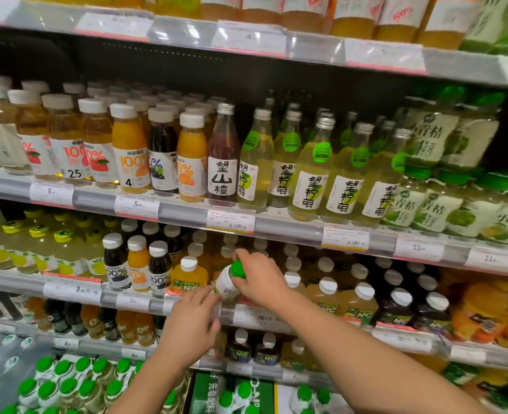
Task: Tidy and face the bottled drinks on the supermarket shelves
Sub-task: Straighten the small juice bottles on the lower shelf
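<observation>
A green-capped juice bottle [228, 282] is held at the shelf's front edge [246, 316], tilted, cap up-right. The right hand [260, 279] is clamped around its neck; the left hand [191, 319] is pinching its base.

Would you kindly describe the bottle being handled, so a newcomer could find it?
Find the third shelf down. At its front edge, both hands hold a tilted green-capped white-labelled plastic bottle. Its neighbours stand upright with white caps.
</observation>
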Tool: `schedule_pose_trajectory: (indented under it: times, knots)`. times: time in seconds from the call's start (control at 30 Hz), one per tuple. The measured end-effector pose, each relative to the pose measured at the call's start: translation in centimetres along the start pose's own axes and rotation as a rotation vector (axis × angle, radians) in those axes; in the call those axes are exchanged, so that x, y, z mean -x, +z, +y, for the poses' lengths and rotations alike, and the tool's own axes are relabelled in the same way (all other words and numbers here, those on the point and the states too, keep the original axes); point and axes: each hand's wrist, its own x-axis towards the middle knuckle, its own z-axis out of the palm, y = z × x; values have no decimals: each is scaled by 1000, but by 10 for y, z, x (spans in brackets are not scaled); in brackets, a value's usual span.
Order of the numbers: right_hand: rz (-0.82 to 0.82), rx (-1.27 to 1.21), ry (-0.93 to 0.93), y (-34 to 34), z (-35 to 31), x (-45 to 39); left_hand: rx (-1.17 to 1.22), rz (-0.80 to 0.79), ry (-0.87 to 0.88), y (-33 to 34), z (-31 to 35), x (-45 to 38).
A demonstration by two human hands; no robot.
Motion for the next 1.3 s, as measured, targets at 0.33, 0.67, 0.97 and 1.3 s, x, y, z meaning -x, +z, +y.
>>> schedule_pose_trajectory:
  times: [0.33,0.67,0.97,1.3]
  knots:
    - [17,-30,43,-96,74,96,125,145,255,-83,125,-29]
    - [249,-59,145,-212,148,174,58,310,625,-148,273,-89]
    - [503,-22,165,-313,184,217,-111,538,742,-205,360,-137]
    - [661,-10,110,-412,196,237,-232,564,611,-227,407,-153]
